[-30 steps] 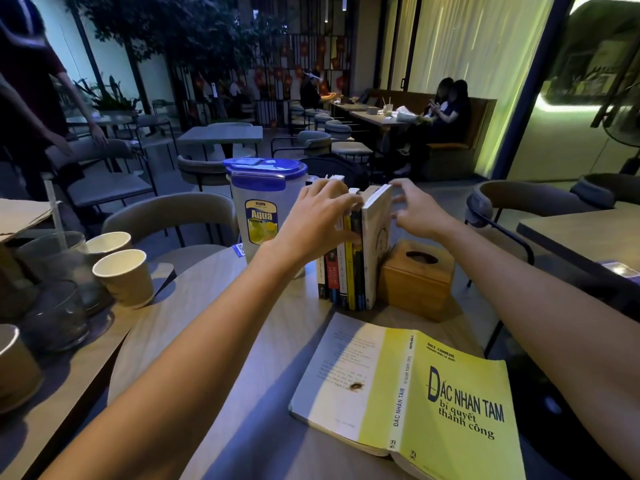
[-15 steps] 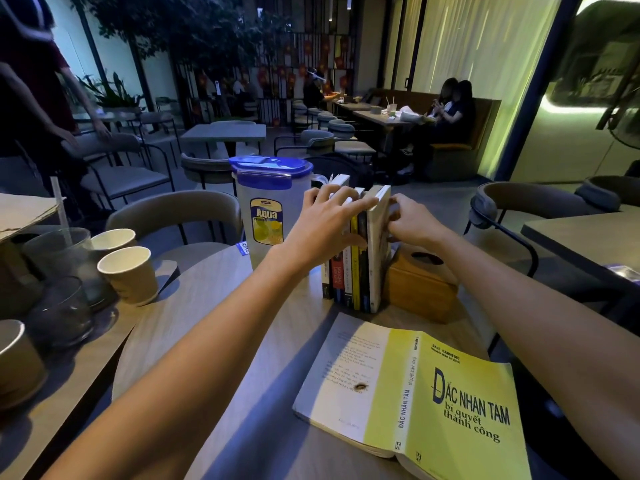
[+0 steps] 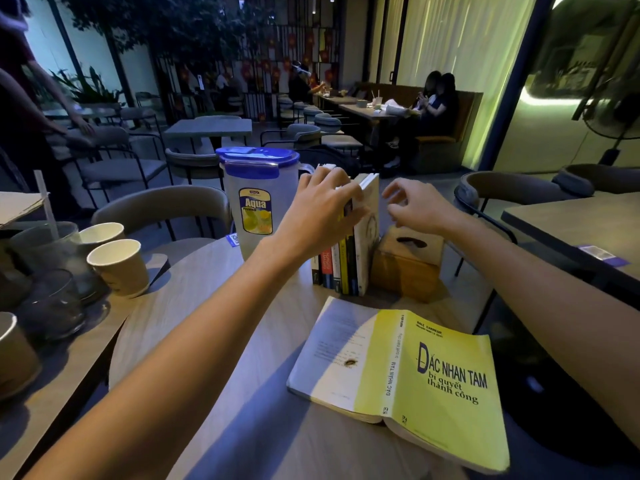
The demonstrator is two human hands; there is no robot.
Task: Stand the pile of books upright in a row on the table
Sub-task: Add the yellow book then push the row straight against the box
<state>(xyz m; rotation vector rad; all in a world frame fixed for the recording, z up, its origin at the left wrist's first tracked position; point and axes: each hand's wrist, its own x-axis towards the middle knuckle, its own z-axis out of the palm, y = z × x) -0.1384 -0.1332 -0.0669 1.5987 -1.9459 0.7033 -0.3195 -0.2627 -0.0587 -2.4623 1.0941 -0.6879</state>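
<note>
A row of books (image 3: 346, 258) stands upright on the round surface (image 3: 214, 341). The row sits between a plastic jug (image 3: 254, 202) with a blue lid and a wooden tissue box (image 3: 405, 265). I can count about five or six books in the row (some tops are hidden by a hand, so I am not sure).

The left hand (image 3: 322, 209) lies over the tops of the books. Its fingers are spread and press on them, and the thumb rests against the white book at the right end. It steadies the row but does not wrap around any one book. The right hand (image 3: 412, 206) hangs in the air just beside the row, above the tissue box. Its fingers are curled a little and apart, and it holds nothing.

One more book, the yellow book (image 3: 408, 382), lies flat and near the person. It lies face down and open, with the cover up.

So most of the job looks done. What seems left is to close the yellow book and stand it at the end of the row. The row may lean when the hand lets go, so it may need a small push to stay straight.
</note>
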